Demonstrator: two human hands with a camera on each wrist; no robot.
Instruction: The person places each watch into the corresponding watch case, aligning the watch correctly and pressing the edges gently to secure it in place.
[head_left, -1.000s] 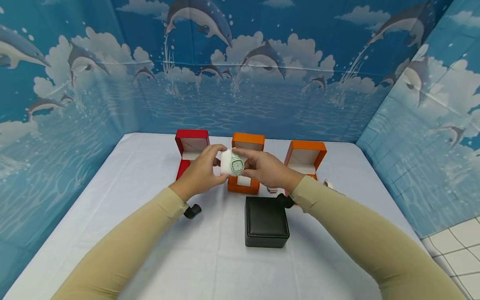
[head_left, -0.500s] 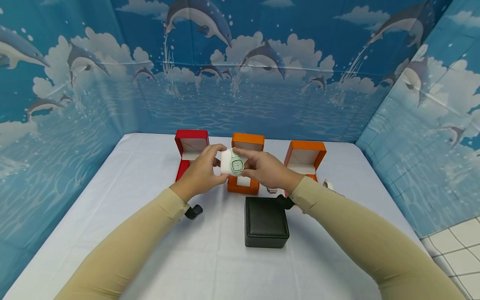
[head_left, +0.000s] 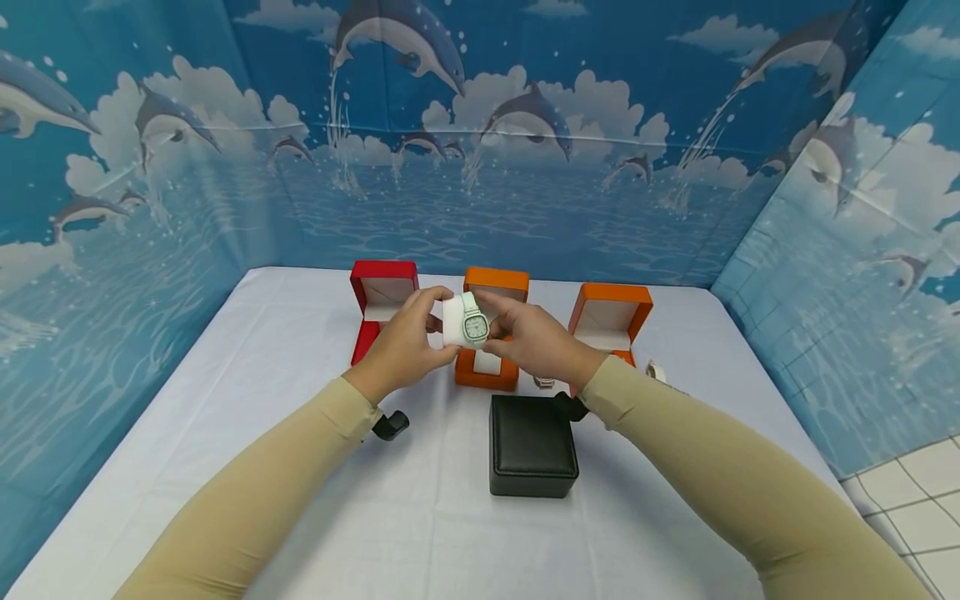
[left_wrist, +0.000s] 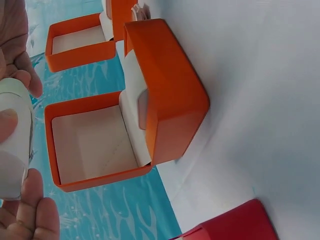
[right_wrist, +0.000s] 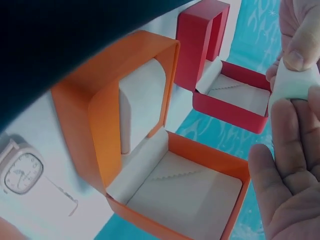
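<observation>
In the head view a pale green wristwatch (head_left: pixel 476 326), its face toward me, is wrapped round a white watch cushion (head_left: pixel 452 323) raised above the table. My left hand (head_left: pixel 408 337) grips the cushion's left end between thumb and fingers. From the right, my right hand (head_left: pixel 542 337) holds the watch side, thumb low near the case and index finger close to the top of the strap. The right wrist view has the right fingers (right_wrist: pixel 289 135) against the green strap. The cushion (left_wrist: pixel 12 145) hides much of the watch in the left wrist view.
Behind the hands stand an open red box (head_left: pixel 384 273), an open orange box (head_left: pixel 487 379) with a white cushion inside, and another open orange box (head_left: pixel 615 296). A shut black box (head_left: pixel 534 437) lies nearer. A pinkish watch (head_left: pixel 543 382) and a white-strapped watch (head_left: pixel 656 370) lie on the table.
My right index finger has shifted off the top of the strap, so more of the watch shows. The watch and cushion have turned slightly; the left hand keeps its grip.
</observation>
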